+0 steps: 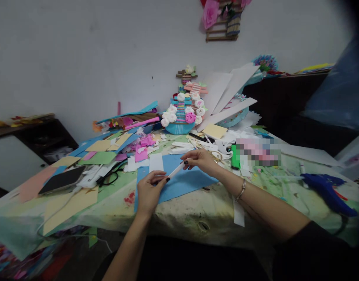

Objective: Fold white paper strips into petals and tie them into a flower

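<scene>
At the centre of the frame, a slim white strip (176, 171) slants up rightward between the left hand (150, 190) and right hand (203, 161), fingers curled, each pinching an end, above a blue sheet (186, 188).

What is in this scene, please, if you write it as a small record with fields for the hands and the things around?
Left hand: holds near end of thin white piece
Right hand: holds its far end
Below piece: blue sheet
Far side: upright craft with white and pink flowers
Right side: blue glue gun
</scene>
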Demonstrator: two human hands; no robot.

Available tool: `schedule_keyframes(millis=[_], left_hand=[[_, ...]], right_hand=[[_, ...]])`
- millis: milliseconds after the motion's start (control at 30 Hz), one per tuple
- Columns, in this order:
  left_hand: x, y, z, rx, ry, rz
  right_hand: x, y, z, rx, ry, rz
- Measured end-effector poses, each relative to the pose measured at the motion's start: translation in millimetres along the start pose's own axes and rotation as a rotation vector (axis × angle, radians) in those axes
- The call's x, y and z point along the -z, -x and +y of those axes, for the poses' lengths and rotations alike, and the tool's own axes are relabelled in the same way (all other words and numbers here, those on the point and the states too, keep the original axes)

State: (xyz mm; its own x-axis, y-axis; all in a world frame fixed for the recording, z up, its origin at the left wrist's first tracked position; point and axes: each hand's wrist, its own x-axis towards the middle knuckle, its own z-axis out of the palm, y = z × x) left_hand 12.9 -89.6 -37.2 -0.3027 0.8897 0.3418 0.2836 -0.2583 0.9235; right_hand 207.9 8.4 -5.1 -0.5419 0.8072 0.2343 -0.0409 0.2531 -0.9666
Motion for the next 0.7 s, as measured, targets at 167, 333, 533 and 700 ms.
schedule_keyframes(millis=[167, 333, 533, 700], left_hand=[[0.0, -0.2, 2.9, -0.056, -0.035, 0.027], [-0.1, 2.3, 6.1, -0.122, -0.084, 0.026], [-2.7, 5.4, 10.4, -0.224, -0.166, -0.059], [-2.6, 7.8, 15.1, -0.310, -0.239, -0.073]], right_hand=[[0.6, -0.4, 1.2, 0.018, 0.053, 0.010], [0.4, 1.3, -4.8, 0.067, 0.164, -0.018], [-2.6, 6.2, -11.5, 0.177, 0.344, -0.099], [-8.9, 10.3, -7.3, 0.311, 0.506, -0.197]])
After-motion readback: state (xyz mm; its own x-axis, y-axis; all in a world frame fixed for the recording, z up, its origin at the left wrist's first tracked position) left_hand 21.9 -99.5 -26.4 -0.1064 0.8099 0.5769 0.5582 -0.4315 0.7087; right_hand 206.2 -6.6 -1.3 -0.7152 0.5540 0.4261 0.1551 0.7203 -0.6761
